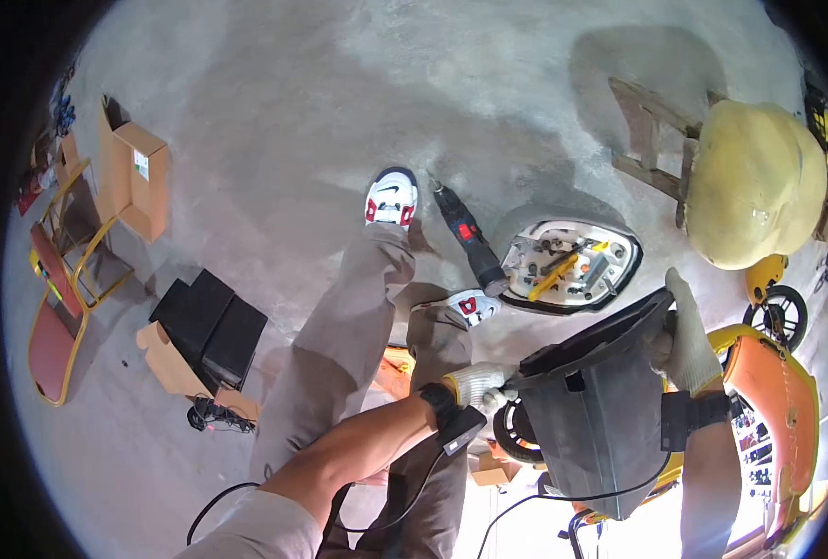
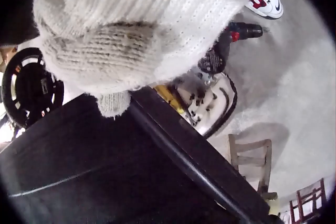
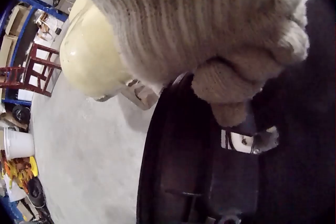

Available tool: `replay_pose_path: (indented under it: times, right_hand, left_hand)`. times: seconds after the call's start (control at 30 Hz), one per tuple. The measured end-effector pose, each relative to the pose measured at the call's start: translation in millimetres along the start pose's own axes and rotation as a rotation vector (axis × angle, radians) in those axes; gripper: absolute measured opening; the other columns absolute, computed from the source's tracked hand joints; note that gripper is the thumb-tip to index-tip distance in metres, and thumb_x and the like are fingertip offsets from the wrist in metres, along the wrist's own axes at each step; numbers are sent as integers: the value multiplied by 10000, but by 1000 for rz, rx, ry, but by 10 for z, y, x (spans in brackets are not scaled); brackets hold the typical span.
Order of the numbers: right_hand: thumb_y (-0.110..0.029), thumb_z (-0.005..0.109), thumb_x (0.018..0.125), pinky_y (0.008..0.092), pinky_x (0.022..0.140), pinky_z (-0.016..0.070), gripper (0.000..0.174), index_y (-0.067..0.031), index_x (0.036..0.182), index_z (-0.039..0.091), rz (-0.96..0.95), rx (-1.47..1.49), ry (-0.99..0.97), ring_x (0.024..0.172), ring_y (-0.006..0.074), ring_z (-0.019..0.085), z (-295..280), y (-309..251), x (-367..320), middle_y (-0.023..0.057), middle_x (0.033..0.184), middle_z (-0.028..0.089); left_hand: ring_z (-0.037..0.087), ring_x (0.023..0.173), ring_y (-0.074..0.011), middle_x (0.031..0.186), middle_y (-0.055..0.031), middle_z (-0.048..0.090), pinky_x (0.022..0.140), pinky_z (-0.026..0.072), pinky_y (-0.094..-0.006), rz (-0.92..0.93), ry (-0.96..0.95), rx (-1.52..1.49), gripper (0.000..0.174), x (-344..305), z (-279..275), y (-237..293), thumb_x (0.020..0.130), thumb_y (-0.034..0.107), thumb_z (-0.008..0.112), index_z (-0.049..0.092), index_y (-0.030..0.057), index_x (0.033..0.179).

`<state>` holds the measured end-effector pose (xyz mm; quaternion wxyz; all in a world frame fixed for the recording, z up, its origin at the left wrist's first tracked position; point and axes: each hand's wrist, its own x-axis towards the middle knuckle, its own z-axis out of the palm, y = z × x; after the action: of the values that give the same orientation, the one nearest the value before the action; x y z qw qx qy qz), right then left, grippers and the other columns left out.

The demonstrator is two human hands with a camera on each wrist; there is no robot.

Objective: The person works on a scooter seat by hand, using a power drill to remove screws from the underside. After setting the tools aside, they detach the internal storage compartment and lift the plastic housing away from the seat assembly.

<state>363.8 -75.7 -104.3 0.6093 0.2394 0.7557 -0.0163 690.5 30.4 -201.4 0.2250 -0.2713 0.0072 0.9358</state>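
Between my two gloved hands is a large black plastic shell (image 1: 596,410), hollow and tapered, tilted with its wide rim up. My left hand (image 1: 482,387), in a white knit glove, grips the rim at its left edge. In the left wrist view, a glove fingertip (image 2: 114,104) lies over the shell's edge. My right hand (image 1: 689,335) holds the opposite side, and in the right wrist view its curled fingers (image 3: 226,85) press against the shell wall beside a small cut-out. The far fingers of both hands are partly hidden.
A cordless drill (image 1: 470,238) lies on the floor beside an oval white tray (image 1: 577,226) with screws and yellow-handled tools. A yellow rounded form (image 1: 754,182) sits on a wooden stand. Orange bodywork (image 1: 773,410) is at right; a chair (image 1: 60,307) and boxes (image 1: 139,182) stand left.
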Motion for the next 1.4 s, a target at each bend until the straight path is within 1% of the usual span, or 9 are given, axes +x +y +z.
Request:
replay_pose_path:
  times: [0.1, 0.5, 0.77, 0.87, 1.0, 1.13, 1.2, 1.3, 1.4]
  right_hand:
    - [-798, 569, 733, 261, 362, 157, 700, -157, 484, 435, 1, 13, 53, 339, 112, 230, 51, 81, -15, -25, 425, 324]
    - [-725, 542, 824, 213, 381, 229, 616, -145, 617, 511, -101, 8, 71, 380, 88, 299, 125, 229, -191, -16, 498, 381]
    - [-732, 574, 780, 234, 368, 178, 601, -163, 594, 516, -65, 168, -39, 371, 86, 293, -94, 508, -102, -34, 493, 401]
    - [-610, 579, 861, 217, 358, 175, 446, -167, 901, 607, -276, 244, 6, 385, 41, 344, -148, 806, -505, -37, 637, 586]
    - [-534, 584, 882, 281, 635, 522, 515, -88, 1141, 602, -453, 537, 276, 720, 149, 622, -49, 1426, -1197, 70, 935, 647]
    - [-364, 538, 950, 348, 871, 524, 448, -15, 1230, 540, -514, 776, 99, 1020, 206, 620, -258, 2271, -1693, 104, 1116, 623]
    - [-324, 569, 933, 348, 910, 512, 456, 24, 1227, 545, -537, 364, 467, 1051, 214, 619, -391, 3086, -1627, 124, 1182, 612]
    - [-585, 447, 937, 451, 788, 533, 538, -167, 1206, 655, -746, -262, 478, 915, 312, 700, -295, 2945, -2353, 133, 1021, 716]
    - [-517, 479, 932, 421, 763, 523, 483, -128, 1158, 654, -703, -29, 348, 876, 278, 676, -406, 3442, -2338, 110, 976, 702]
  left_hand:
    - [301, 333, -32, 525, 27, 366, 281, 279, -177, -456, -10, -510, 278, -63, 8, 75, 1039, 239, 341, 464, 90, 840]
    - [302, 320, -28, 487, 36, 332, 268, 254, -180, -302, -20, -353, 282, 25, -121, -37, 1010, 151, 319, 449, 83, 770]
    - [278, 345, -42, 555, 33, 399, 295, 206, -198, -288, 18, -97, 345, 104, -247, -250, 1021, 385, 418, 468, 134, 789]
    - [264, 361, -39, 575, 42, 413, 310, 170, -205, -423, 298, -320, 273, -182, 159, 295, 1006, 368, 488, 521, 145, 850]
    - [242, 387, -35, 587, 60, 381, 338, 141, -232, -292, 399, -101, 90, -554, 447, 692, 977, 250, 577, 591, 179, 1031]
    - [239, 395, -37, 615, 75, 317, 360, 178, -218, -260, 421, 126, 372, -1029, 916, 1194, 982, 276, 571, 521, 207, 1344]
    - [247, 395, -37, 619, 80, 304, 364, 201, -214, -231, 433, 234, 461, -1190, 1090, 1325, 982, 313, 569, 463, 212, 1419]
    - [322, 419, -46, 640, 57, 338, 365, 271, -231, -185, 376, 383, 482, -1508, 1248, 1478, 948, 365, 600, 502, 140, 1363]
    - [287, 403, -8, 634, 95, 349, 353, 208, -200, -226, 293, 447, 594, -1865, 1629, 1888, 940, 381, 640, 389, 180, 1440]
